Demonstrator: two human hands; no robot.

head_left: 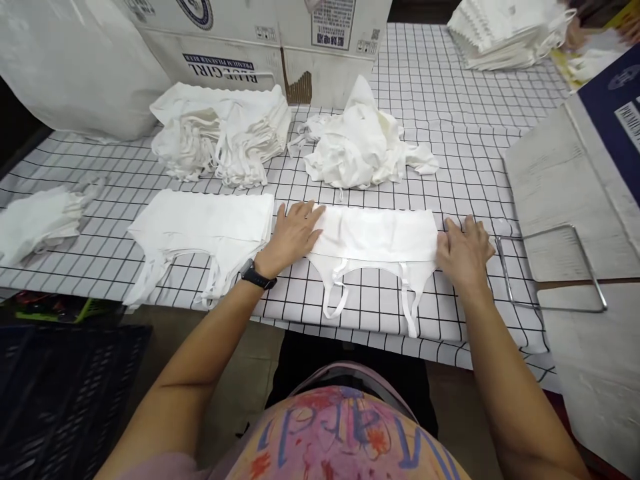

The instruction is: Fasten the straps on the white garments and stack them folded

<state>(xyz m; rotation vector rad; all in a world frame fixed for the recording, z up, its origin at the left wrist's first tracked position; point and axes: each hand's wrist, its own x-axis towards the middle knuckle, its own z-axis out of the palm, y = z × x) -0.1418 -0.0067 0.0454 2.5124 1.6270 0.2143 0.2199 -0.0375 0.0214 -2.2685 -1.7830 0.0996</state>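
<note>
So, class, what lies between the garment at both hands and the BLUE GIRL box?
In the head view, a crumpled white heap lies between the garment and the box.

Bright light covers the tablecloth [425, 87], the floor [245, 363] is dim, and edges look stretched.

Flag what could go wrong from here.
1. The right hand is close beside the metal wire frame and might knock it.
2. The loose straps of the white garment trail toward the near edge of the checked tablecloth; they could snag or twist.
3. The left hand is right beside the garment stack; a sideways sweep may disturb it.
</note>
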